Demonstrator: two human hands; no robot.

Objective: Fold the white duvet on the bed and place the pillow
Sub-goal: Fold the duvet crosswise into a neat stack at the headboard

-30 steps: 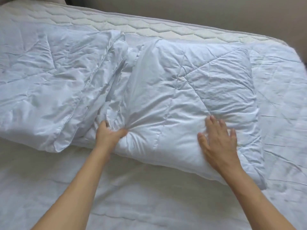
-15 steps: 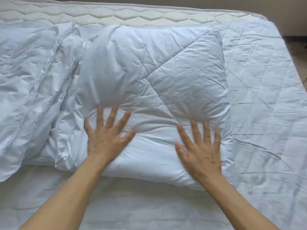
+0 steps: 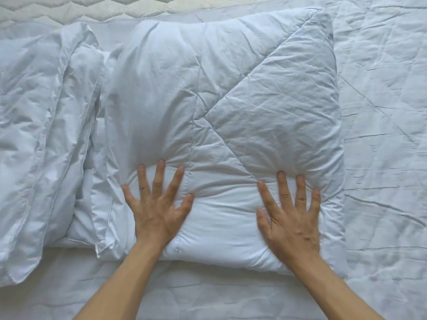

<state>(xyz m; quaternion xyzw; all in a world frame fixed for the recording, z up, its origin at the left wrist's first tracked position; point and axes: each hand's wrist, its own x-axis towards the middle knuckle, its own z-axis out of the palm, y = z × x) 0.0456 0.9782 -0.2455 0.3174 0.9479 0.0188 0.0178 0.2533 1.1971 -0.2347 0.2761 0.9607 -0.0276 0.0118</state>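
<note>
A puffy white quilted pillow [image 3: 208, 100] lies across the middle of the bed. My left hand [image 3: 157, 209] rests flat on its near left part, fingers spread and pressing the fabric down. On the pillow's near right part my right hand [image 3: 291, 218] lies the same way, palm down, dents showing at the fingertips. Neither hand holds anything. The white duvet [image 3: 39, 135] sits folded in several layers at the left, its edge touching the pillow's left side.
A white quilted mattress cover [image 3: 381, 135] spreads to the right and along the near side. A cream quilted strip of mattress [image 3: 161, 5] runs along the far edge.
One second ago my left hand pinched the pillow's left edge; it has let go and now lies flat. Both hands have spread on the pillow, and the view has moved closer.
</note>
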